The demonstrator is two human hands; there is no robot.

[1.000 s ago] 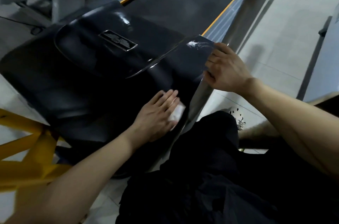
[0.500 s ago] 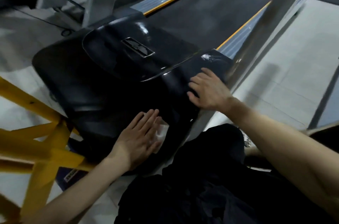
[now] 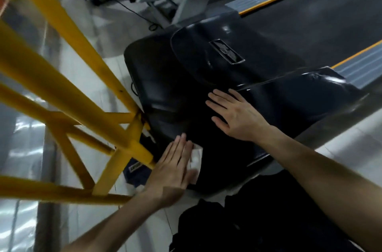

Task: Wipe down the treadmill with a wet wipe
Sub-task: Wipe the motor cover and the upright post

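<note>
Wipe: white wipe lies flat on the treadmill's black cover, near the cover's near-left edge.
Wipe and hand: mostly under the left hand; a crumpled strip shows past the fingers' right side.
Left hand: fingers straight and together, pressing the wipe down, not curled round it.
Right hand: the right hand lies palm down on the cover's middle, fingers straight and slightly spread, apart from the wipe.
Badge: the badge sits on the cover's raised far part.
Belt: the belt runs past the cover's far edge.
Frame: a yellow frame stands at the cover's left edge.
</note>
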